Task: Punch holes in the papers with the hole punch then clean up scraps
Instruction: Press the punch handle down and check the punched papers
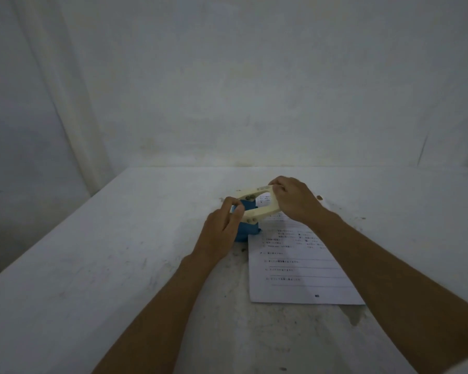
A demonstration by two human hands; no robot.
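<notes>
A blue hole punch with a cream handle frame stands on the white table, at the top left corner of a printed sheet of paper. My left hand pinches the left end of the punch, partly covering its blue body. My right hand grips the right end of the cream handle, above the top of the sheet. The paper lies flat, its top edge hidden under the punch and my right hand.
The white table is smudged, with small dark specks near the punch and along the paper's top right. A white wall stands behind the table's far edge. The table's left edge runs diagonally.
</notes>
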